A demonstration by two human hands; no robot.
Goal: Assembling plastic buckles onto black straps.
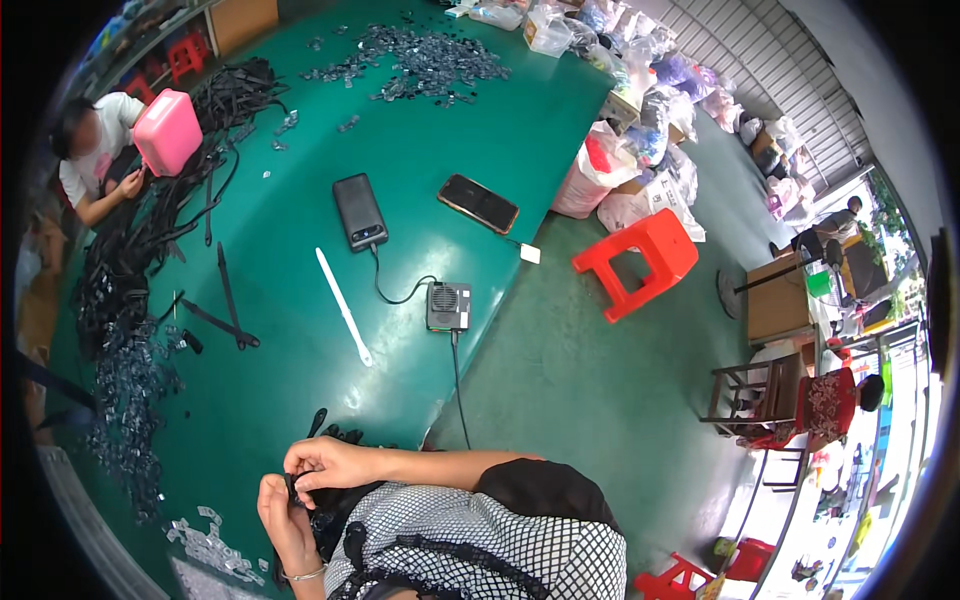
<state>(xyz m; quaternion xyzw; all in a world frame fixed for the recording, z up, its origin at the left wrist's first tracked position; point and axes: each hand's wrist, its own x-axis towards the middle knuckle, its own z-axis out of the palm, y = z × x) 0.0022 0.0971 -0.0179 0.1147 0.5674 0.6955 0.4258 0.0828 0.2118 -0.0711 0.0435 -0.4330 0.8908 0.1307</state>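
Observation:
Close together at the near edge of the green table, my two hands pinch a black strap. My left hand, with a bracelet at its wrist, has its fingers closed around the strap from the near side. Reaching across from the right, my right hand has thumb and fingers closed on the same piece. Its far end and any small part on it are hidden by my fingers. More black straps lie just beyond my hands and against my body.
Clear plastic buckles and black straps pile along the left; more buckles lie far off. Mid-table are a power bank, phone, small cabled device and white strip. A person handles a pink box. A red stool stands right.

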